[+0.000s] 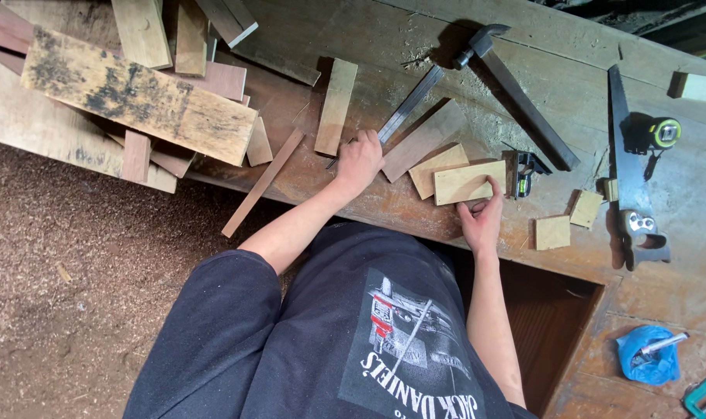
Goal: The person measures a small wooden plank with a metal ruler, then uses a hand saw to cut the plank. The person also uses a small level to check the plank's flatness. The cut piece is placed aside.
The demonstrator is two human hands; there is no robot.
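At the near edge of the tabletop (415, 213), both hands work among wood offcuts.
From the head view, the left hand (359, 161) is curled shut on a steel ruler (409, 103) lying aslant; the right hand (482, 216) pinches the near edge of a pale wood block (468, 181), thumb under, forefinger on top. Bare tabletop lies between the wrists; a hammer (516, 89) and handsaw (624, 167) crowd the right side.
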